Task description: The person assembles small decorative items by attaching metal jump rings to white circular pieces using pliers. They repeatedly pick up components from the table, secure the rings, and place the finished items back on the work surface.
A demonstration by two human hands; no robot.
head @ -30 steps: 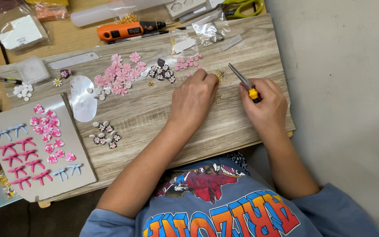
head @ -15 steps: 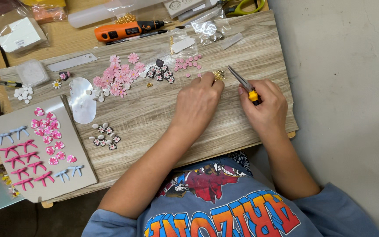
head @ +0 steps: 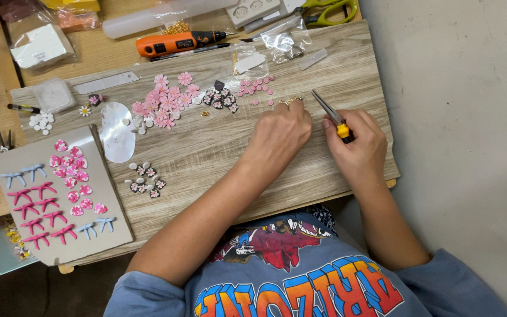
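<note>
My left hand (head: 280,132) pinches a tiny gold finding (head: 291,100) on the desk (head: 218,147), far of my knuckles; my right hand (head: 356,144) grips closed pliers (head: 327,108). A slip could flick it away (among the pink discs (head: 255,88)).

the left hand (head: 280,132) rests knuckles-up on the pale wood-grain worktop (head: 218,152), fingers curled over small gold metal rings (head: 291,100) at its fingertips. just to its right, the right hand (head: 356,144) grips slim steel pliers with a yellow collar (head: 331,114), tips pointing up and left toward the rings. beyond the left hand lie small pink clay discs (head: 254,88), dark flowered clay pieces (head: 221,98) and a heap of pink clay blossoms (head: 165,103). farther up lies an orange rotary tool (head: 174,43). far to the left hand's left sits a grey card of pink and blue clay bows (head: 48,205).
</note>
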